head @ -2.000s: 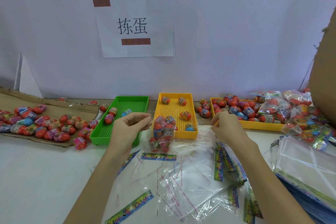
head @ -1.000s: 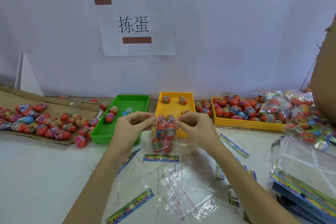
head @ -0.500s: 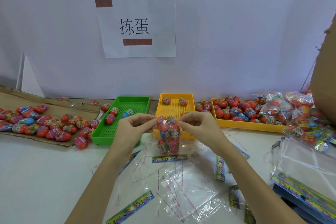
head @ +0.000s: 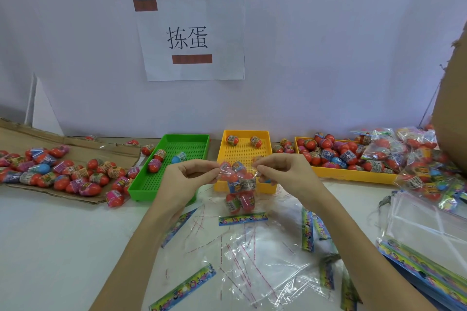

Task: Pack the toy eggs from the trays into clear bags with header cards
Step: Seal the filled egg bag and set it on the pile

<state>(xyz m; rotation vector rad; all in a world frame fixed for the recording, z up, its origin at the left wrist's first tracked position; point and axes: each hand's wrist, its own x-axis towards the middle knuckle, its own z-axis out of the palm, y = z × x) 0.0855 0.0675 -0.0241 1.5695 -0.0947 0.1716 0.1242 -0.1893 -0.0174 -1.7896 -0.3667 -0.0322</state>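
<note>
A clear bag filled with several red toy eggs hangs upside down in front of the small yellow tray, its colourful header card at the bottom. My left hand pinches the bag's open top on the left, and my right hand pinches it on the right. The small yellow tray holds a few eggs at its far end. The green tray holds three eggs.
Loose eggs lie on flattened cardboard at the left. A long yellow tray of eggs and filled bags sit at the right. Empty clear bags with header cards litter the white table; a stack of them lies at the right.
My right hand came from the right side to the bag's top, joining my left hand. The filled bag has been lifted slightly and is now held by both hands.
</note>
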